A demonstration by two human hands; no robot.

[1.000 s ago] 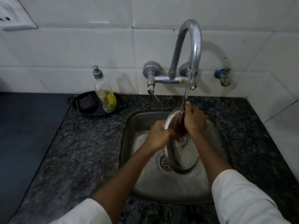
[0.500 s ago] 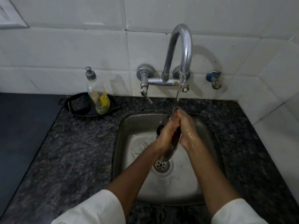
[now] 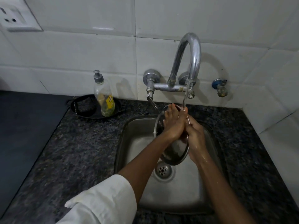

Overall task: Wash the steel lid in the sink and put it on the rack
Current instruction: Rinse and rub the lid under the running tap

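A round steel lid (image 3: 175, 153) stands nearly on edge above the steel sink (image 3: 140, 143), under a thin stream of water from the chrome tap (image 3: 191, 62). My left hand (image 3: 174, 122) lies flat against the lid's left face, fingers pointing up to the stream. My right hand (image 3: 195, 136) grips the lid from the right side and is wet. The lid's upper part is mostly hidden by both hands. The drain (image 3: 162, 170) sits just below the lid. No rack is in view.
A dish-soap bottle (image 3: 104, 97) stands in a black pan (image 3: 84, 109) with a dark scrubber, back left on the speckled granite counter (image 3: 72, 151). A small blue valve (image 3: 220, 86) sticks out of the tiled wall at right. A socket plate (image 3: 14, 18) is top left.
The lid has turned from facing me to nearly edge-on. My left hand slid up its left face toward the water. The camera view shifted slightly.
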